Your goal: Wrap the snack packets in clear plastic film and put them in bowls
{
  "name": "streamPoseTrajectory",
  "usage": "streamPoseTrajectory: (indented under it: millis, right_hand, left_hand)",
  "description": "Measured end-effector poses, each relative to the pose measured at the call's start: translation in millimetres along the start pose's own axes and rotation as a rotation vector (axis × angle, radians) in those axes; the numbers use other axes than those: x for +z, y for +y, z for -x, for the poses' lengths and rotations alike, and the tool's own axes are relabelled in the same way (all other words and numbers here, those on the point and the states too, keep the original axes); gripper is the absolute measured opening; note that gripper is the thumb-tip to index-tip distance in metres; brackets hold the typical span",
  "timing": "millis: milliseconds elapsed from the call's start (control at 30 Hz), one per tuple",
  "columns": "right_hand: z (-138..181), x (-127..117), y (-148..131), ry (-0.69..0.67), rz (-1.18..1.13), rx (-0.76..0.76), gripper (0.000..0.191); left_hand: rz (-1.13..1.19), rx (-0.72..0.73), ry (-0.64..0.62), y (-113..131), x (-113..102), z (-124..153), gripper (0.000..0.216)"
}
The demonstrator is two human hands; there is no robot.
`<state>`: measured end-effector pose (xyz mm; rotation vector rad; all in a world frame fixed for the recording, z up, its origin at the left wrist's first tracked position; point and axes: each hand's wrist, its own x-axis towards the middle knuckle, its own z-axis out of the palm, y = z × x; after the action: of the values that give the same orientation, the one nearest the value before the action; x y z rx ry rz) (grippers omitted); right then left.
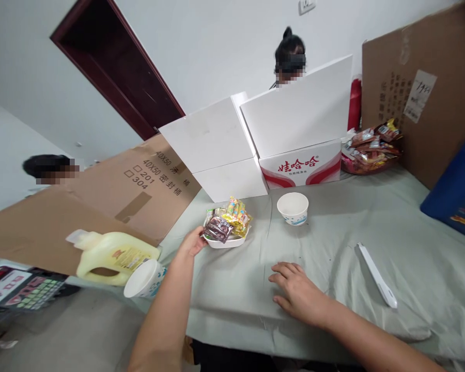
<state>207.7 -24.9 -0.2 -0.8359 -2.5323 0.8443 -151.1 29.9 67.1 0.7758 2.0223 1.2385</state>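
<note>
Forearms (160, 320), right hand (297, 292) (palm down), left hand (195, 241) holding snack dish (225, 243)

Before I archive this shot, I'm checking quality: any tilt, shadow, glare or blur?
Head view throughout: the doorway leans strongly; soft shadows on the cloth; small glints on the snack packets; crisp lettering on the white carton; softer, stretched lettering at lower left.

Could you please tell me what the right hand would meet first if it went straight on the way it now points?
The right hand would probably meet the white dish of snack packets first, though the hand's height above the cloth is unclear.
</note>
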Motion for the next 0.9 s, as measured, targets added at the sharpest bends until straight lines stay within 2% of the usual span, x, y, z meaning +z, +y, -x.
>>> streamPoseTrajectory:
  millis: [167, 267, 333, 400, 467, 533, 600, 700, 900]
  right_hand:
    - [0, 3, 0, -0.066, 0.029, -0.020, 0.038]
    - [0, 8, 1, -0.070, 0.046, -0.048, 0.036]
    - [-1, 10, 2, -0.067, 0.058, -0.057, 0.035]
    - [-3, 12, 3, -0.065, 0.073, -0.058, 0.034]
    - [-3, 13, 3, -0.062, 0.085, -0.064, 0.034]
    - [-3, 13, 4, -0.059, 0.089, -0.074, 0.034]
    - [-3, 13, 5, -0.058, 0.083, -0.079, 0.034]
    - [-1, 12, 8, -0.060, 0.074, -0.084, 0.035]
    - [-1, 12, 8, -0.063, 0.081, -0.095, 0.034]
  left_hand:
    - [-0.180, 0.086, 0.188, 25, -60, 6, 0.009]
    - [-0.388, 0.164, 0.304, 41, -78, 9, 0.011]
    - [-0.538, 0.242, 0.367, 43, -71, 12, 0.013]
    - [-0.677, 0.337, 0.399, 34, -50, 17, 0.012]
    - [-0.789, 0.443, 0.389, 19, -22, 24, 0.008]
    - [-0.881, 0.508, 0.373, 4, 2, 30, 0.018]
    - [-0.955, 0.532, 0.366, -3, 14, 32, 0.025]
    - [-1.034, 0.506, 0.369, 5, 8, 24, 0.036]
    - [-1.114, 0.384, 0.390, 46, -20, -2, 0.056]
